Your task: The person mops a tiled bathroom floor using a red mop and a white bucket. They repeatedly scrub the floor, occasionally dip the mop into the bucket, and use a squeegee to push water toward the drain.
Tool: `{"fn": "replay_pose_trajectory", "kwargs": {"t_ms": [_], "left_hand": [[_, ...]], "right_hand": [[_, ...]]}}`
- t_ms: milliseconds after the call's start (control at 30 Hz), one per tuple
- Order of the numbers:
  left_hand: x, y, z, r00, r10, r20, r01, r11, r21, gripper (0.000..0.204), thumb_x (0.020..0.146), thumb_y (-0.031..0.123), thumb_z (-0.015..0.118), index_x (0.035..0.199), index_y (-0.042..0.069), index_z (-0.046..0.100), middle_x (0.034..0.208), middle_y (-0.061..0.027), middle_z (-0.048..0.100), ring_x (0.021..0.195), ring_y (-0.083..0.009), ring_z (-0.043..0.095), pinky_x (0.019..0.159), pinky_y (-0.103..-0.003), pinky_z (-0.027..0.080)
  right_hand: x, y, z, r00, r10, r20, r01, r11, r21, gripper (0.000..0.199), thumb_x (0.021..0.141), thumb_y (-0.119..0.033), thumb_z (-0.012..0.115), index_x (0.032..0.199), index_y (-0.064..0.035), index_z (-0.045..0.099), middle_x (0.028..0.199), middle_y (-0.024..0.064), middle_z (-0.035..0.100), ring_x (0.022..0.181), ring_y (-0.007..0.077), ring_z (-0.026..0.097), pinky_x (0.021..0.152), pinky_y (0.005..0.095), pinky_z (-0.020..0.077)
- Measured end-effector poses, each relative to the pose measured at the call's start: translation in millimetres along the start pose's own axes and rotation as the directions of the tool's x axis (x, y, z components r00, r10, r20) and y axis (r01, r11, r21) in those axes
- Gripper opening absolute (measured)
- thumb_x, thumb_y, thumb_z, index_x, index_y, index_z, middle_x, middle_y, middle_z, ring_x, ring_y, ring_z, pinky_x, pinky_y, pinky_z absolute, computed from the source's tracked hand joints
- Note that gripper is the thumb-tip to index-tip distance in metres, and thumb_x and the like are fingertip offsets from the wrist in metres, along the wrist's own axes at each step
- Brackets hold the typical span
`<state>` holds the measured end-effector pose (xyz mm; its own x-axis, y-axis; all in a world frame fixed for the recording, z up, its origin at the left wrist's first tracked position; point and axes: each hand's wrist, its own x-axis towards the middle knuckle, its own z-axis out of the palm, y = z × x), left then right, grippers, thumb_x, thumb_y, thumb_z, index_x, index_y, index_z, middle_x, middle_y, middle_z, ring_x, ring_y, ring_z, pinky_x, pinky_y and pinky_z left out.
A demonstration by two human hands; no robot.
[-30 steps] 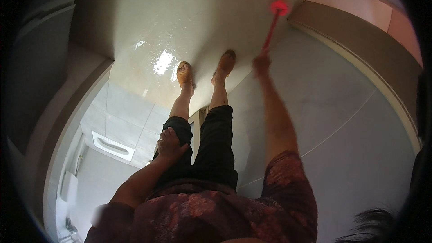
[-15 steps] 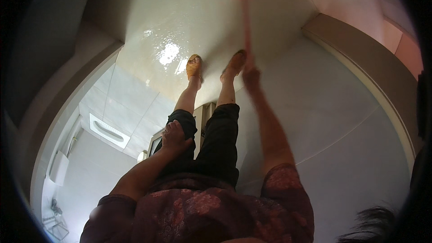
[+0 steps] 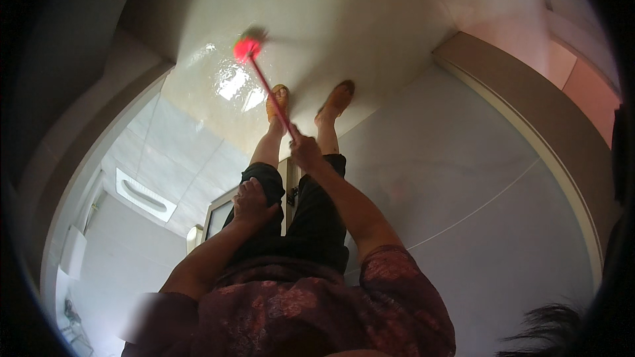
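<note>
My right hand (image 3: 306, 152) is closed round the lower end of a red long-handled brush (image 3: 270, 92). Its stick slants up and left past my left foot. The round, bright red head (image 3: 247, 49) is over the wet floor (image 3: 198, 86); blur hides its bristles, and I cannot tell whether it touches the floor. My left hand (image 3: 251, 201) lies open on my left knee, holding nothing, fingers spread over the dark rolled-up trouser leg (image 3: 264, 182).
Yellow-orange slippers (image 3: 278, 100) are on my feet. A squat toilet (image 3: 145, 195) is set in the tiled floor at left. Door frames (image 3: 522, 96) curve along both sides. A framed door edge (image 3: 218, 218) stands behind my legs.
My right hand has swung left and back toward me, carrying the brush head from the far middle to the wet patch at left. The left hand stays on the knee.
</note>
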<state>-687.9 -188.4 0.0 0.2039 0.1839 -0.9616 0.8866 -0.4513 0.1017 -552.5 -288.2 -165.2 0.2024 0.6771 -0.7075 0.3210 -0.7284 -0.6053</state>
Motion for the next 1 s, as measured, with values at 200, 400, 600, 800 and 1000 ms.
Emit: {"fn": "replay_pose_trajectory", "kwargs": {"t_ms": [200,400,600,800,1000], "left_hand": [[0.7,-4.2,-2.0,1.000,0.002,-0.024,-0.002,1.000,-0.005,0.085,0.066,0.044,0.066,0.121,-0.012,0.033,0.108,-0.0209,0.046,0.104,-0.0339,0.047,0.078,-0.049,0.045],[-4.7,-7.2,-14.4,0.998,0.036,-0.048,-0.038,0.998,-0.042,0.090,0.066,0.045,0.067,0.125,-0.011,0.031,0.113,-0.0220,0.046,0.106,-0.0346,0.046,0.079,-0.049,0.045],[-2.5,-8.8,-43.8,0.996,0.050,-0.068,-0.058,0.990,-0.132,0.090,0.065,0.044,0.068,0.126,-0.011,0.029,0.114,-0.0220,0.045,0.107,-0.0344,0.046,0.081,-0.047,0.046],[4.6,-0.7,-72.8,0.997,-0.017,-0.071,-0.003,0.961,-0.277,0.088,0.065,0.039,0.069,0.125,-0.012,0.029,0.114,-0.0232,0.044,0.111,-0.0355,0.044,0.087,-0.047,0.043],[21.5,37.3,-92.7,0.986,-0.120,-0.116,0.061,0.906,-0.418,0.085,0.065,0.036,0.069,0.123,-0.012,0.031,0.114,-0.0241,0.044,0.110,-0.0371,0.043,0.091,-0.046,0.039]], "right_hand": [[106.1,25.7,-184.4,0.873,0.265,-0.409,-0.352,0.923,-0.152,0.044,0.085,-0.019,0.047,0.124,0.0000,0.038,0.084,0.0211,0.059,0.072,0.0321,0.060,0.064,0.0432,0.0476],[182.1,-0.5,-209.1,0.762,-0.146,-0.631,0.012,0.977,-0.211,0.013,0.079,-0.007,0.051,0.092,-0.0052,0.051,0.055,0.0046,0.052,0.043,0.0195,0.046,0.041,0.0374,0.0395],[95.8,-64.4,-40.0,0.966,0.050,0.252,0.049,0.927,-0.372,0.046,0.085,-0.019,0.043,0.128,-0.0011,0.041,0.092,0.0221,0.062,0.081,0.0342,0.061,0.072,0.0406,0.0488],[114.5,-80.3,-108.6,0.999,-0.040,0.032,0.050,0.883,-0.466,0.047,0.083,-0.012,0.044,0.128,-0.0021,0.039,0.079,0.0240,0.061,0.076,0.0391,0.059,0.075,0.0472,0.0460],[259.0,-78.4,-350.7,0.868,0.115,-0.484,-0.225,0.958,-0.176,0.019,0.082,-0.015,0.052,0.091,0.0017,0.051,0.076,0.0164,0.060,0.069,0.0276,0.059,0.061,0.0377,0.0457]]}}
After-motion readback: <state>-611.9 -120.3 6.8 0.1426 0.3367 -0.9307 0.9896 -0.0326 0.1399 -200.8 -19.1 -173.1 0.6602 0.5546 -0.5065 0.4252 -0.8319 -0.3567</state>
